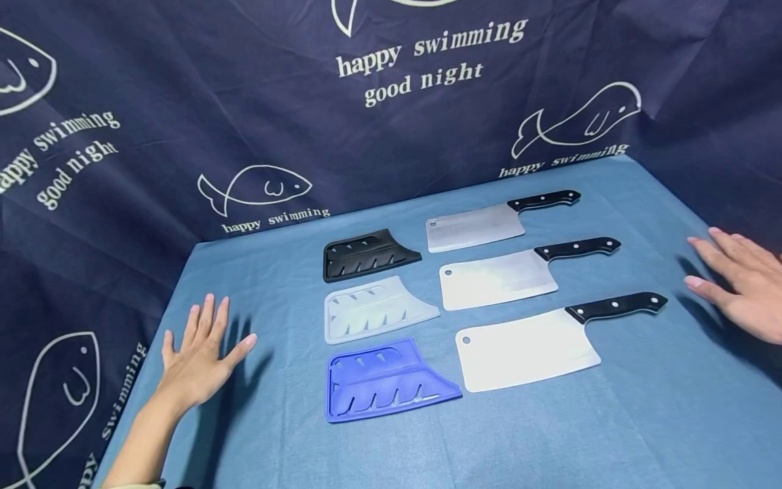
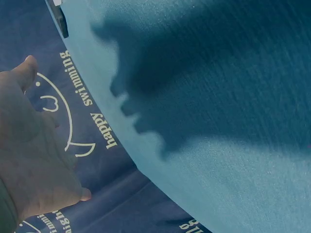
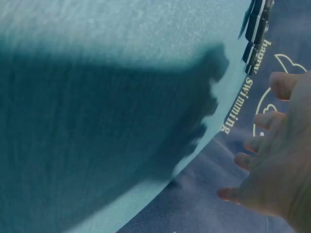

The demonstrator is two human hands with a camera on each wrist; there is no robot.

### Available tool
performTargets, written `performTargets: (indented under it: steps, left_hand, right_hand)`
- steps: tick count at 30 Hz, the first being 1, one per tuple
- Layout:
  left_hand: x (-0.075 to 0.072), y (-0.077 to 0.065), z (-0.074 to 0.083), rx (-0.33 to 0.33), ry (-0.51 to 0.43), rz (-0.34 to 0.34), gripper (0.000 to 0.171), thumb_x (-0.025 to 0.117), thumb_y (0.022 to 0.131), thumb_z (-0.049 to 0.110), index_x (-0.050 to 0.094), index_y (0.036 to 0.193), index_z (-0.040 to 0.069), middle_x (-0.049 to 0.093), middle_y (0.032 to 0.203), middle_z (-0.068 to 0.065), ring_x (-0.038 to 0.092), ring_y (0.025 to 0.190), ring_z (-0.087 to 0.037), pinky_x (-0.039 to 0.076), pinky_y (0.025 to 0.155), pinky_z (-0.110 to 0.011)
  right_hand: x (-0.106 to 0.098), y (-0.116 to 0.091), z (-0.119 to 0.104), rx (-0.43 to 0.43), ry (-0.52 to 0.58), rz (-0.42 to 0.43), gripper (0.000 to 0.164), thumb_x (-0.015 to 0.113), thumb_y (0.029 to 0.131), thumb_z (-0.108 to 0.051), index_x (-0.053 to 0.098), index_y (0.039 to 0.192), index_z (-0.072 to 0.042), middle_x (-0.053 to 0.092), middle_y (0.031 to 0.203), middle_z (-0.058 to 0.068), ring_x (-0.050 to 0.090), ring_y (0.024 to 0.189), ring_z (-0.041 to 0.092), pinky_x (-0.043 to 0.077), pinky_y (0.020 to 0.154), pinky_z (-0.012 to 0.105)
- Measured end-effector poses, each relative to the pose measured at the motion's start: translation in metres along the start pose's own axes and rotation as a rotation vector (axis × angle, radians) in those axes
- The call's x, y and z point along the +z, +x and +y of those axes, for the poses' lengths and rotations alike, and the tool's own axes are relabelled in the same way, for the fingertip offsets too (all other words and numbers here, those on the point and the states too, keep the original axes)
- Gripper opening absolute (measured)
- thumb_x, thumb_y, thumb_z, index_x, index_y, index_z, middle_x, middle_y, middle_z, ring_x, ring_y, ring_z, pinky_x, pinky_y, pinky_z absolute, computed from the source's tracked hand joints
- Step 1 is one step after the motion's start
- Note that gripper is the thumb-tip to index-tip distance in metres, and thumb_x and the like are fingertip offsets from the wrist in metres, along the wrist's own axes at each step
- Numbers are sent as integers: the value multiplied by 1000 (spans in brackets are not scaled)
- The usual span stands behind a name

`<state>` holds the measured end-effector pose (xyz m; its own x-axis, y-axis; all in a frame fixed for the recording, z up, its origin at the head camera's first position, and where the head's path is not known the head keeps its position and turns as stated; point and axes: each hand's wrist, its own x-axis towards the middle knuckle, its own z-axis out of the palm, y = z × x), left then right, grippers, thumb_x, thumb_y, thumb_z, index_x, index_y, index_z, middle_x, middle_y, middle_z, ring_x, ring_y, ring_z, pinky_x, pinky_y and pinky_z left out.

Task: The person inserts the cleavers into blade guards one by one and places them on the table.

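Observation:
Three cleavers lie in a column on the blue cloth, black handles to the right: a far cleaver (image 1: 475, 227), a middle cleaver (image 1: 499, 278) and a near cleaver (image 1: 528, 350). Left of them lie three blade covers: a black cover (image 1: 369, 256), a whitish translucent cover (image 1: 379, 310) and a blue cover (image 1: 387, 382), its right tip close to the near blade. My left hand (image 1: 197, 356) hovers with spread fingers left of the covers, holding nothing. Over the right side of the cloth my right hand (image 1: 742, 282), partly cut off by the frame, is spread and bare, beyond the handles.
A blue cloth (image 1: 275, 435) covers the table. Dark navy fabric (image 1: 391, 136) with white fish drawings and lettering rises behind it and at both sides. Both hands cast shadows on the cloth. In the right wrist view, dark knife handles (image 3: 257, 29) show near the top edge.

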<state>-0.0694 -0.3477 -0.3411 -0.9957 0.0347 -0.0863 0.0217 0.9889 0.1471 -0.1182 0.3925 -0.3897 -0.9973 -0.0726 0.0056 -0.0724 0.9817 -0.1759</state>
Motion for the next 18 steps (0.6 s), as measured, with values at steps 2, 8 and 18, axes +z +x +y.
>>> performTargets:
  steps: [2, 8, 18]
  left_hand:
    - [0, 1, 0, -4, 0, -3, 85, 34, 96, 62, -9, 154, 17, -21, 157, -5, -21, 143, -33, -15, 99, -72]
    - [-4, 7, 5, 17, -1, 5, 85, 35, 96, 61, -10, 154, 19, -21, 158, -3, -20, 143, -32, -15, 99, -71]
    - [-10, 27, 25, 34, -3, -33, 87, 34, 94, 65, -9, 154, 18, -20, 158, -4, -18, 144, -34, -16, 99, -70]
  right_hand:
    - [0, 1, 1, -1, 2, 1, 72, 33, 103, -41, -4, 151, -2, -10, 153, 31, -20, 140, 42, -19, 110, 49]
    - [-4, 6, 2, -33, 19, 34, 70, 35, 103, -38, 0, 152, -2, -8, 153, 31, -20, 141, 39, -18, 111, 46]
    - [-13, 20, -5, 34, -3, -5, 76, 34, 101, -48, -3, 153, -6, -13, 154, 25, -20, 141, 40, -20, 105, 60]
